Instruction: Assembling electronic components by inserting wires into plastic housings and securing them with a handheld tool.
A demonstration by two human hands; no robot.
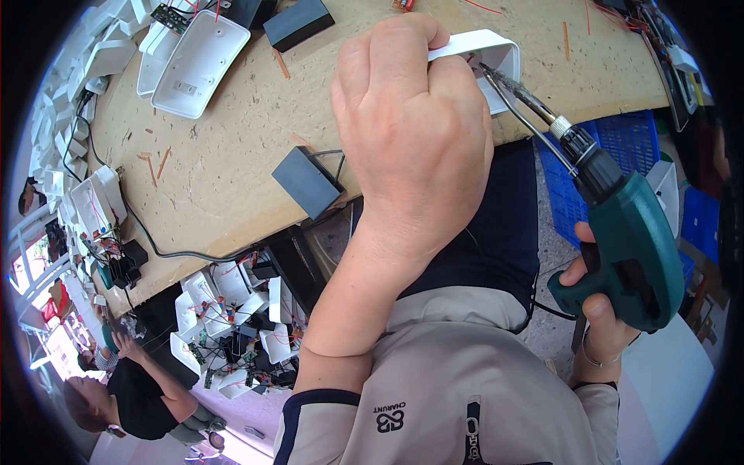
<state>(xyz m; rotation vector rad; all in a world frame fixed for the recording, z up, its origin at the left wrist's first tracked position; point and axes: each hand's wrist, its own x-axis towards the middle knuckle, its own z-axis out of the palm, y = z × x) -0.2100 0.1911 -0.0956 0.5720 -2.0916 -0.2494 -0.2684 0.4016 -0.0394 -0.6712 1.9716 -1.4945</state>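
My left hand (415, 116) is closed round the near side of an open white plastic housing (500, 54), at the table's front edge. Its fingertips are hidden behind the back of the hand. A green soldering gun (639, 240) is gripped in my right hand (604, 325), with a finger at its trigger. Its metal tip and the thin feed tube beside it reach into the housing, close to my left fingers. Whether the tip touches anything inside cannot be made out. Left of my wrist lies a dark grey box (308, 182) with a black lead.
White half-shells (201, 66) and a black box (298, 25) lie at the far left. A black cable (147, 232) runs along the table edge. Housings with wired boards (232, 325) fill the lower left. Blue crates (570, 174) stand right; another person (147, 387) is lower left.
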